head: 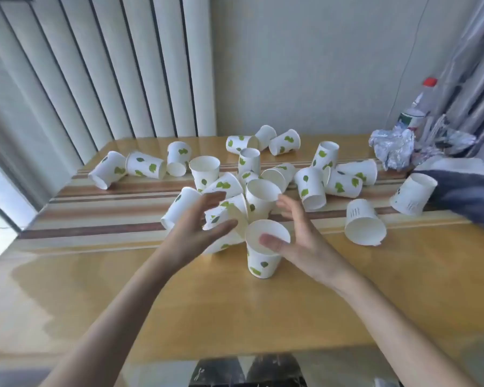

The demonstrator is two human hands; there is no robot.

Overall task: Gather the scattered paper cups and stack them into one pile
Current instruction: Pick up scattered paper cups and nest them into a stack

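Note:
Several white paper cups with green leaf prints lie scattered over the wooden table (179, 289), most on their sides. One cup (260, 258) stands upright nearest me. My right hand (299, 241) is at its right side, thumb over the rim and fingers spread; I cannot tell whether it grips the cup. My left hand (199, 227) hovers open over tipped cups (227, 216) just left of it. Another upright cup (261, 199) stands behind, between my two hands. More cups lie at the far left (108, 170) and right (363, 226).
Crumpled foil (391, 148) and a clear bottle with a red cap (426, 96) sit at the table's back right corner. A dark cloth (470, 196) lies over the right edge. Vertical blinds (95, 65) hang behind the table on the left.

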